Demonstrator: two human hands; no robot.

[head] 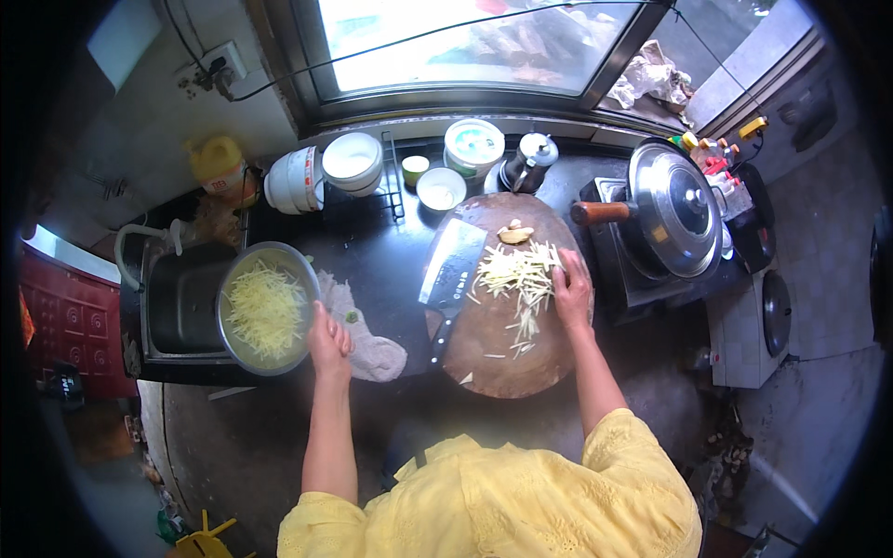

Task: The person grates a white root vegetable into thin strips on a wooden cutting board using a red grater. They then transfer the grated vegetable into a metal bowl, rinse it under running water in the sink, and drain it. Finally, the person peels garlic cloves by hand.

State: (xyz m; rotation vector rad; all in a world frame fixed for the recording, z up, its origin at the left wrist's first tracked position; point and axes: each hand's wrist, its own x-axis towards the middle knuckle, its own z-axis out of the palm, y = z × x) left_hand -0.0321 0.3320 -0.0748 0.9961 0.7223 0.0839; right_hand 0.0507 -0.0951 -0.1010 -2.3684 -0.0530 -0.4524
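My left hand (329, 343) grips the rim of a round metal bowl (230, 349) at the edge of the sink. Pale yellow shredded vegetable (265, 307) fills much of the bowl. On the wooden chopping board (502, 370), my right hand (575, 287) touches the right side of a pile of pale cut strips (516, 268); whether its fingers pinch any cannot be told. A cleaver (450, 272) with a black handle lies flat along the board's left side. Pieces of what looks like ginger (515, 234) rest behind the pile.
A grey cloth (373, 352) lies between bowl and board. Left is a sink (188, 300) with a faucet (129, 244). Behind stand stacked white bowls (352, 160), a white tub (474, 143) and a metal pot (534, 164). A lidded wok (670, 209) sits on the stove at right, its wooden handle pointing left.
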